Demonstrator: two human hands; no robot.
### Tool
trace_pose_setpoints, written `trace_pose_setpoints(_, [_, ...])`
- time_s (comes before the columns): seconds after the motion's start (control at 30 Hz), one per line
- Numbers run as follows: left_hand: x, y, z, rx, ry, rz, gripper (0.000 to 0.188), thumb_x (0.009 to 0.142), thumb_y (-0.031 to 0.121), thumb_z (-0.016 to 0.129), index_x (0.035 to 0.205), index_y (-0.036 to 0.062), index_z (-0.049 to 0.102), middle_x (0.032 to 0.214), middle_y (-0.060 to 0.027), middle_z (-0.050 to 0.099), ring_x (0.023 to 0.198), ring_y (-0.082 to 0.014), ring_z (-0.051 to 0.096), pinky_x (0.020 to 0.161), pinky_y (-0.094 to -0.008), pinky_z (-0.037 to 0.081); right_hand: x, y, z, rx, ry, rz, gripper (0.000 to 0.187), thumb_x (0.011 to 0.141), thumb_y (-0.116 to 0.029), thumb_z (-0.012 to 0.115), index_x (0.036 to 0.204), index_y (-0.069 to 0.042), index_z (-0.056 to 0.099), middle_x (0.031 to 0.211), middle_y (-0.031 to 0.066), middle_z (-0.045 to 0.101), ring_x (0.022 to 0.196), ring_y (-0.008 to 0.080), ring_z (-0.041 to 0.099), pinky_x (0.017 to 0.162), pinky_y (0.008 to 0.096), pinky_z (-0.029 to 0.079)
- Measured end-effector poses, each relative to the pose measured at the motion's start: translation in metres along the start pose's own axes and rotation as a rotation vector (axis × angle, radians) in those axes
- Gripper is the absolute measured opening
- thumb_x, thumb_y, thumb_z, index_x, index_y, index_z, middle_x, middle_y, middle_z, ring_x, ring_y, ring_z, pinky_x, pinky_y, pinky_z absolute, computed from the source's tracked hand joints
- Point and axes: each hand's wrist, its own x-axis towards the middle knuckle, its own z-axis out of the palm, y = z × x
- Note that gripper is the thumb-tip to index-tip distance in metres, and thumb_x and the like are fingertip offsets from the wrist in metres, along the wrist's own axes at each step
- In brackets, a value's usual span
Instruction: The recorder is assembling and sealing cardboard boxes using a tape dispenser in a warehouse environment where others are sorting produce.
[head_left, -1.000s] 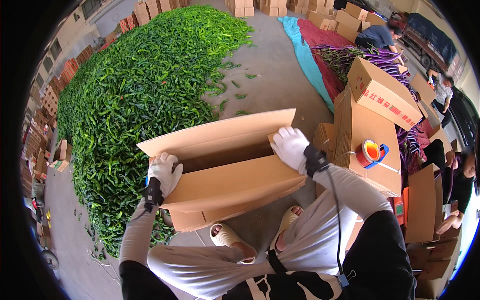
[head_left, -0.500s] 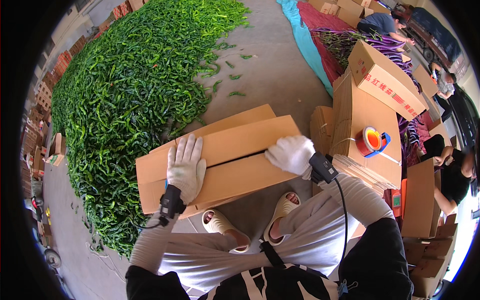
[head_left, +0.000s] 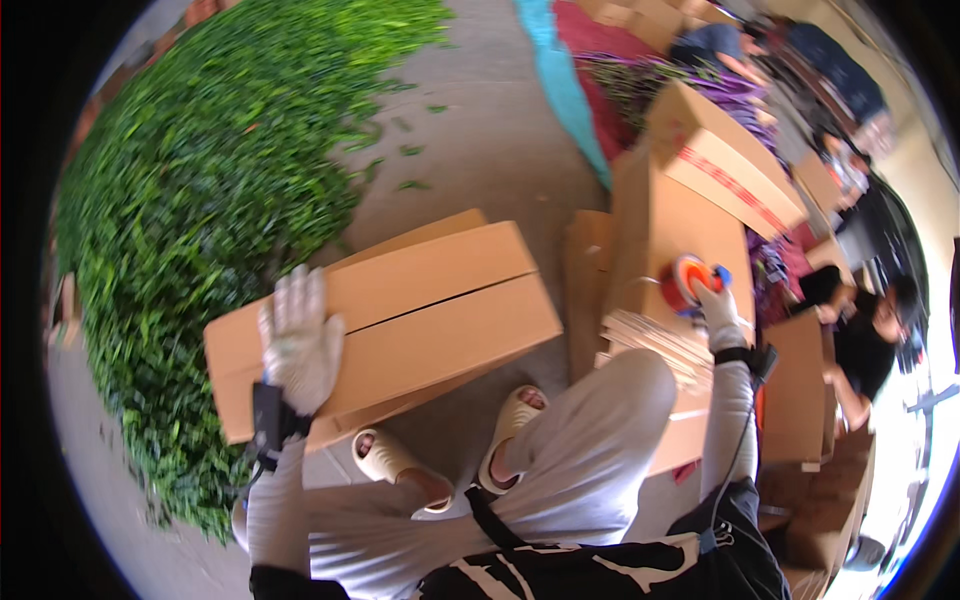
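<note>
A brown cardboard carton [head_left: 440, 345] lies in front of my knees, its two long top flaps folded in with a narrow dark slit between them. My left hand [head_left: 302, 350], in a white glove, rests flat on the carton's left end with its fingers stretched out. Off to the right, my gloved right hand [head_left: 718, 312] grips the tape dispenser [head_left: 684, 282], a red-orange roll with a blue part, on top of a stack of flattened cartons [head_left: 690, 225]. Motion blur and the dispenser hide some of the right fingertips.
A large heap of green peppers [head_left: 220, 200] covers the floor at left. An open printed carton [head_left: 725, 165] stands on the flattened stack. Purple eggplants [head_left: 745, 100] lie on a red sheet [head_left: 590, 90] at far right. Two co-workers, one in black [head_left: 868, 345], are on the right.
My right hand has left the carton's right end and reached right to the tape dispenser, closing on it. My left hand stays flat on the carton. The whole view has shifted.
</note>
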Motion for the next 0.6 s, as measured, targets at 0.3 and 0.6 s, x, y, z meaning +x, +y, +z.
trace_pose_setpoints(0.3, [-0.005, -0.01, -0.032, -0.235, -0.13, -0.067, 0.064, 0.099, 0.037, 0.046, 0.151, 0.0016, 0.034, 0.158, -0.0164, 0.034, 0.147, -0.0329, 0.029, 0.118, -0.0559, 0.022, -0.058, -0.184, 0.157, 0.321, -0.498, -0.241, 0.035, 0.083, -0.004, 0.052, 0.118, 0.001, 0.054, 0.096, 0.0065, 0.063, 0.08, 0.0156, 0.064, 0.071, 0.0294, 0.056])
trace_pose_setpoints(0.6, [-0.009, -0.014, -0.021, -0.333, -0.029, -0.15, 0.058, 0.098, 0.03, 0.048, 0.147, 0.0016, 0.039, 0.152, -0.0166, 0.043, 0.144, -0.0305, 0.037, 0.118, -0.05, 0.024, -0.194, -0.278, 0.293, -0.18, -0.848, -1.276, 0.076, 0.066, -0.038, 0.09, 0.121, -0.003, 0.051, 0.109, 0.0195, 0.056, 0.102, 0.0382, 0.06, 0.088, 0.045, 0.051])
